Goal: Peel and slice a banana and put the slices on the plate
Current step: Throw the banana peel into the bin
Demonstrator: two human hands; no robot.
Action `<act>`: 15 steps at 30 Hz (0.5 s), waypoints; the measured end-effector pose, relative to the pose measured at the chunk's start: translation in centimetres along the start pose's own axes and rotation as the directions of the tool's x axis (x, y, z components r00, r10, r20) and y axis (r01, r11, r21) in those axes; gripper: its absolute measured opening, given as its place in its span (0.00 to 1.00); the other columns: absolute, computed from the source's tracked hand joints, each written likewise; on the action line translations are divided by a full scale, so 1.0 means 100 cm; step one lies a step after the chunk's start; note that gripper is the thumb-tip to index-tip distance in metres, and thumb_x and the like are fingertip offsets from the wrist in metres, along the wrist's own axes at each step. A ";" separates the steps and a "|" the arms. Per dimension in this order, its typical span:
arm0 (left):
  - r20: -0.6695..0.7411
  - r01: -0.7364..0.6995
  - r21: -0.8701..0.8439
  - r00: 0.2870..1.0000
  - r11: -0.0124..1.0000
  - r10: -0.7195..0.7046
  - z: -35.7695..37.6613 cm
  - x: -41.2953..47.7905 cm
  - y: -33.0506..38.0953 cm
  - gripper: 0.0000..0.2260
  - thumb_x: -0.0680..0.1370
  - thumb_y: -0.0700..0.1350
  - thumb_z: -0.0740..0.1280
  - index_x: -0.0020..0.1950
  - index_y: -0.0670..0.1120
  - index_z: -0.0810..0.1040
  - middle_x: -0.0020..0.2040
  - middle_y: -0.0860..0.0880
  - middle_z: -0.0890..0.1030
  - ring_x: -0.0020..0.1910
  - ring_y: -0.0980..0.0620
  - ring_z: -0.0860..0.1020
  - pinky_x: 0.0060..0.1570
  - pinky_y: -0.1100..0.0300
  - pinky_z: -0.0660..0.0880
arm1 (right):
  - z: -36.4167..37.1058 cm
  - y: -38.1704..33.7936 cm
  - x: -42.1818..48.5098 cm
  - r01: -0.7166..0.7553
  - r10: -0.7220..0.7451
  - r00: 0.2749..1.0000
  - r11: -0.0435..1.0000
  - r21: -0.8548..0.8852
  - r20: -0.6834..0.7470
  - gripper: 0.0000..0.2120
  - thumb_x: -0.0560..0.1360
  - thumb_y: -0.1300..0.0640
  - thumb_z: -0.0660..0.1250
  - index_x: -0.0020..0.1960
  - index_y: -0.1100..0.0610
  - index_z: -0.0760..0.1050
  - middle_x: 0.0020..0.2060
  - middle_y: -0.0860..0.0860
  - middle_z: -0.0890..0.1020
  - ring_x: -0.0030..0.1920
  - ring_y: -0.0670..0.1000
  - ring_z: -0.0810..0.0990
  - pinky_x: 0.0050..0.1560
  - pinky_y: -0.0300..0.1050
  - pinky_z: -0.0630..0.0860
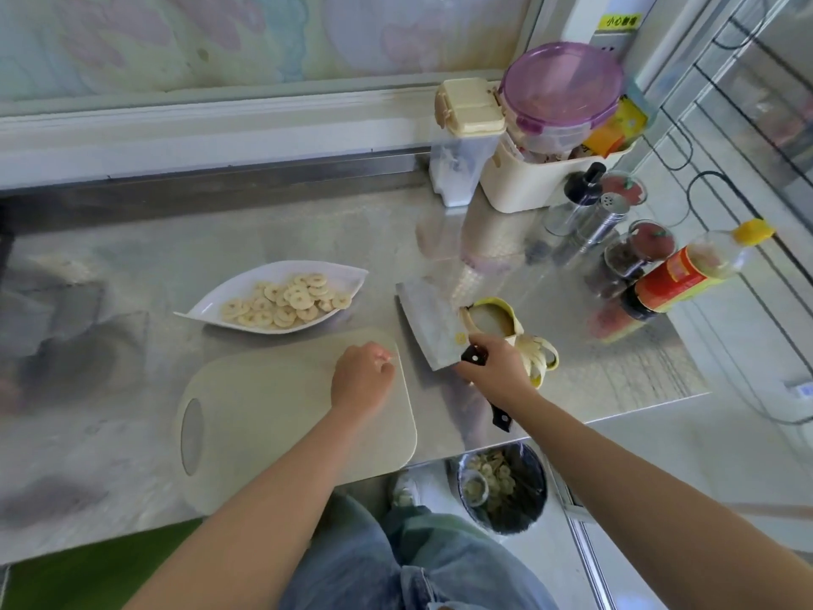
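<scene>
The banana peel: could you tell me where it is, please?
Head view: the banana peel lies on the steel counter, right of centre, beside the cleaver and just beyond the right hand.

Left hand (363, 376) loosely curled, right hand (495, 367) gripping a cleaver (429, 321).

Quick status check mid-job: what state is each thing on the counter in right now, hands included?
Plate: holds all the slices.
Banana slices: piled on the plate.
Cutting board: flat on the counter, no fruit on it.
Cleaver: blade lying flat on the counter.
Banana peel: empty, split open, beside the cleaver.
Left hand: loosely curled on the board, holding nothing.
Right hand: grips the cleaver handle.
</scene>
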State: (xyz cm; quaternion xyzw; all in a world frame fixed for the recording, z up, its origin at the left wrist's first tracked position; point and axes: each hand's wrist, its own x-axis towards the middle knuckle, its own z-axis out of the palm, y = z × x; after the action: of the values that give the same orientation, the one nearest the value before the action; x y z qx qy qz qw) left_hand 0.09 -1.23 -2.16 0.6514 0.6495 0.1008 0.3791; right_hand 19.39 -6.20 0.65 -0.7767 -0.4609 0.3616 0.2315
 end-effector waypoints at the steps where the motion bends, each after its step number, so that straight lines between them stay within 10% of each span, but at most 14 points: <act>1: 0.012 0.005 0.008 1.000 1.000 -0.005 -0.001 0.002 -0.002 0.09 0.76 0.41 0.63 0.54 0.46 0.79 0.53 0.45 0.80 0.56 0.46 0.75 0.54 0.58 0.69 | 0.003 -0.001 0.004 0.005 -0.006 1.000 1.000 -0.008 -0.011 0.12 0.69 0.54 0.70 0.53 0.50 0.80 0.37 0.48 0.82 0.39 0.50 0.81 0.40 0.47 0.78; 15: 0.077 0.023 0.031 0.997 0.999 -0.025 -0.012 0.031 -0.015 0.09 0.77 0.41 0.62 0.55 0.46 0.79 0.53 0.47 0.80 0.54 0.47 0.77 0.52 0.58 0.71 | 0.044 -0.023 0.055 -0.012 0.013 1.000 0.997 -0.073 0.008 0.26 0.71 0.58 0.68 0.68 0.54 0.64 0.59 0.55 0.72 0.57 0.55 0.73 0.56 0.47 0.71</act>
State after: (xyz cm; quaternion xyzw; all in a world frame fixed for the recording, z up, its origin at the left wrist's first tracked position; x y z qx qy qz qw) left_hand -1.34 1.91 -3.40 0.6527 0.6435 0.0610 0.3953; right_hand 16.39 -0.16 -2.42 -0.7860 -0.4697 0.3492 0.1989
